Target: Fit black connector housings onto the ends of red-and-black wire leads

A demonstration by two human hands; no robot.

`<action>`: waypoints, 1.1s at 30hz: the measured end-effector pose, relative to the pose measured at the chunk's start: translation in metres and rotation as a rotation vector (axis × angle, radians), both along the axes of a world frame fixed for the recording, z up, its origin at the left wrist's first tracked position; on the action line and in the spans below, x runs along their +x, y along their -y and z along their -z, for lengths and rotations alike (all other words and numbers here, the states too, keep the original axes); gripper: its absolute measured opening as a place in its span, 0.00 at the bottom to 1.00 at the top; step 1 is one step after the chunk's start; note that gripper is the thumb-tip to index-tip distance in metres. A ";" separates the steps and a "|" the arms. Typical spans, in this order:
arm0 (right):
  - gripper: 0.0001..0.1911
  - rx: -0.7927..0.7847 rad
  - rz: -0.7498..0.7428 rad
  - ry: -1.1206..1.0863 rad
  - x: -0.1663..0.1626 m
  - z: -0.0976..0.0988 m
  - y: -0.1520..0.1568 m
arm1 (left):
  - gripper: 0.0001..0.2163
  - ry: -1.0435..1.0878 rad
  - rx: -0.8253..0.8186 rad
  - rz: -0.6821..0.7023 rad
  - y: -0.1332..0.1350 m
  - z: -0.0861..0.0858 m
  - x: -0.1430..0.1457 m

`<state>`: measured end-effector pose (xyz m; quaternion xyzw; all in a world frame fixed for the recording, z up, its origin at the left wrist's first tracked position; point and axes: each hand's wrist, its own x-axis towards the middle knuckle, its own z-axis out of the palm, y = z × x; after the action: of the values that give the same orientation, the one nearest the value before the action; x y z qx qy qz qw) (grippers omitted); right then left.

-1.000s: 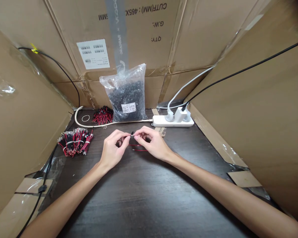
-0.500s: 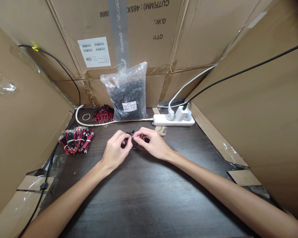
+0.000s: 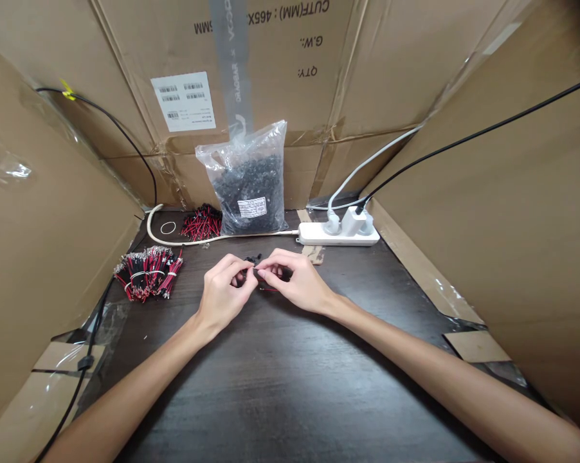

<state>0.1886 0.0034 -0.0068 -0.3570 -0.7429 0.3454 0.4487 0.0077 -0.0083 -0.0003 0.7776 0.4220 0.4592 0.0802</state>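
Note:
My left hand is closed in a pinch, thumb against forefinger, just above the dark tabletop. Facing it, my right hand pinches too, its fingertips almost touching those of the left. Something thin and tiny is between the fingertips, too small to name. Under the right hand's thumb shows a short stretch of red wire; the fingers hide the rest of it. Several small black pieces lie on the table just behind the fingertips.
Left of my hands lie tied bundles of red and black wires, with a loose wire pile behind. A clear bag of black parts leans on the cardboard wall. A white power strip with plugs stands back right.
Both pinches have shifted very slightly, and the fingertips sit a bit further left. Less of the red wire shows under the right hand.

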 end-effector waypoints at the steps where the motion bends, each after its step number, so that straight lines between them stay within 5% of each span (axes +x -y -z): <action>1: 0.08 -0.006 0.011 0.000 0.000 0.000 0.000 | 0.04 0.006 -0.011 0.000 0.000 0.000 0.000; 12: 0.09 -0.122 0.041 -0.028 0.002 0.001 -0.003 | 0.05 0.061 -0.055 0.025 -0.001 -0.001 0.000; 21: 0.10 -0.106 0.047 -0.020 0.002 0.000 -0.003 | 0.06 -0.001 0.027 0.045 0.001 -0.002 -0.001; 33: 0.08 0.035 0.015 0.052 0.003 -0.005 0.000 | 0.02 -0.084 -0.077 0.111 -0.001 -0.001 -0.002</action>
<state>0.1917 0.0036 -0.0020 -0.3634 -0.7576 0.3196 0.4380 0.0052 -0.0078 0.0003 0.8147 0.3987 0.4043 0.1177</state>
